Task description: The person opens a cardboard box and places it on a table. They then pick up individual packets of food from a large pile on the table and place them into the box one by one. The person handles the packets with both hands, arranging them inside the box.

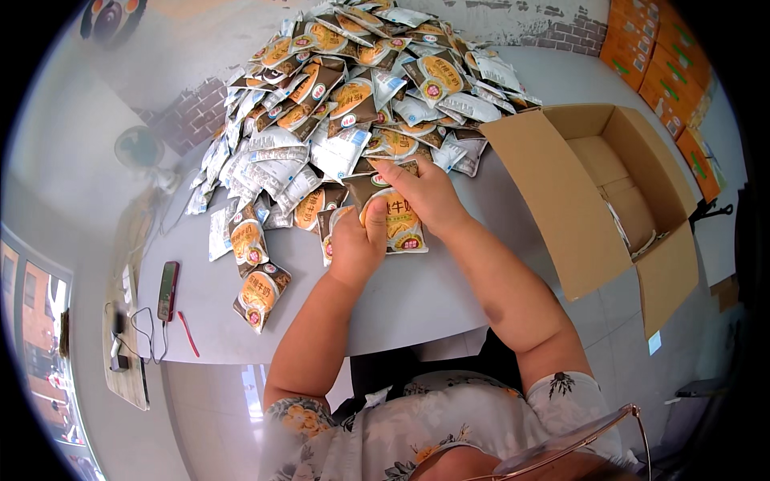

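Note:
Both my hands grip brown-and-white printed pouches at the front of a big heap. My left hand (358, 242) is closed, thumb up, on the left side of a pouch (403, 220) with a yellow bowl picture. At its upper right corner my right hand (429, 192) is closed too, its thumb lying over the top edge. Another pouch (326, 232) shows just left of my left hand; whether it is also held I cannot tell. Behind my hands rises the heap of pouches (345, 148), some with brown fronts up, others showing white backs.
An open cardboard box (553, 212) stands at the right, flaps spread. Two loose pouches (261, 295) lie on the grey table (449, 301) at the left front. A phone (168, 290) with a cable and a red strip (188, 334) lie farther left. Orange cartons (662, 68) are stacked at the far right.

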Action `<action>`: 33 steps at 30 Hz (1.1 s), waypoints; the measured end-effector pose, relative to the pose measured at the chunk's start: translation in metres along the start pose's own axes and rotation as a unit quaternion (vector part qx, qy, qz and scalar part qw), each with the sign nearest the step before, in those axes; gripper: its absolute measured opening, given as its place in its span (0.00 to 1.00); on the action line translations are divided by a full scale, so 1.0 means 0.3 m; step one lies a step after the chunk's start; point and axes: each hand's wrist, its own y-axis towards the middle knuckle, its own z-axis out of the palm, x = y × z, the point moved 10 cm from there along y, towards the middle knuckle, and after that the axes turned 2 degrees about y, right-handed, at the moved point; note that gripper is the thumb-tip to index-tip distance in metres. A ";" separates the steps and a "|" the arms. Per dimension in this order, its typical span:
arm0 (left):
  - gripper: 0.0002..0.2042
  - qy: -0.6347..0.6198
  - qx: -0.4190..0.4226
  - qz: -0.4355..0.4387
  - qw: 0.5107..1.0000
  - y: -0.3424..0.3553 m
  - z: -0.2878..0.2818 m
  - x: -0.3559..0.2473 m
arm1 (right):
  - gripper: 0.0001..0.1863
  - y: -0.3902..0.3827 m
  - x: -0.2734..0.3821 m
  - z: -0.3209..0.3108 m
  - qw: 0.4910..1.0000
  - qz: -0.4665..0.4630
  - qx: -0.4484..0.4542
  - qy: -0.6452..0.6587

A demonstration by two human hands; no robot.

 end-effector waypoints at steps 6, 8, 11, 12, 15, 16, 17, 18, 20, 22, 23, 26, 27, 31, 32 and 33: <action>0.22 0.049 0.004 0.088 0.995 -0.009 -0.001 -0.109 | 0.22 -0.003 -0.058 0.009 0.978 0.135 0.015 0.159; 0.22 0.040 0.014 0.054 0.998 -0.009 0.004 -0.082 | 0.24 -0.009 -0.064 0.009 0.971 0.152 0.009 0.185; 0.22 -0.011 0.004 -0.020 1.000 -0.005 0.005 -0.013 | 0.27 -0.008 -0.065 0.019 0.974 0.144 0.004 0.174; 0.22 -0.035 -0.004 -0.049 0.998 -0.004 0.002 0.012 | 0.28 -0.010 -0.051 0.023 0.984 0.116 0.011 0.136; 0.23 -0.085 0.005 -0.087 0.993 0.004 0.004 0.001 | 0.29 -0.014 -0.010 0.022 0.997 0.043 0.031 0.055; 0.23 -0.106 0.003 -0.082 0.991 0.004 0.007 -0.002 | 0.28 -0.014 0.002 0.031 0.997 0.028 0.044 0.054; 0.23 -0.126 0.001 -0.078 0.989 0.003 0.012 -0.004 | 0.27 -0.014 0.015 0.040 0.997 0.013 0.058 0.053; 0.23 -0.147 0.000 -0.073 0.986 0.002 0.016 -0.005 | 0.26 -0.011 0.018 0.036 0.996 0.013 0.057 0.061; 0.22 -0.133 -0.002 -0.043 0.990 -0.001 0.013 -0.009 | 0.23 -0.008 0.023 0.031 0.995 0.012 0.058 0.078; 0.21 -0.101 0.003 -0.015 0.995 -0.004 0.005 -0.022 | 0.22 -0.013 0.018 0.041 0.992 0.027 0.063 0.105; 0.21 -0.075 0.009 -0.001 0.997 -0.005 -0.002 -0.032 | 0.22 -0.015 0.014 0.045 0.990 0.034 0.065 0.118; 0.21 -0.021 -0.003 0.066 0.998 -0.007 -0.009 -0.088 | 0.23 -0.011 -0.046 0.045 0.971 0.131 0.071 0.189; 0.21 -0.008 -0.012 0.092 0.996 -0.010 -0.012 -0.109 | 0.23 -0.009 -0.050 0.040 0.969 0.134 0.060 0.199; 0.25 -0.047 0.011 -0.011 0.999 -0.014 -0.005 -0.026 | 0.28 -0.014 -0.081 0.032 0.953 0.164 -0.003 0.254; 0.26 -0.074 0.006 -0.043 0.996 -0.010 -0.008 0.005 | 0.29 -0.018 -0.091 0.029 0.946 0.175 -0.025 0.270; 0.26 -0.102 0.001 -0.075 0.992 -0.006 -0.012 0.034 | 0.30 -0.015 -0.086 0.033 0.965 0.164 0.002 0.205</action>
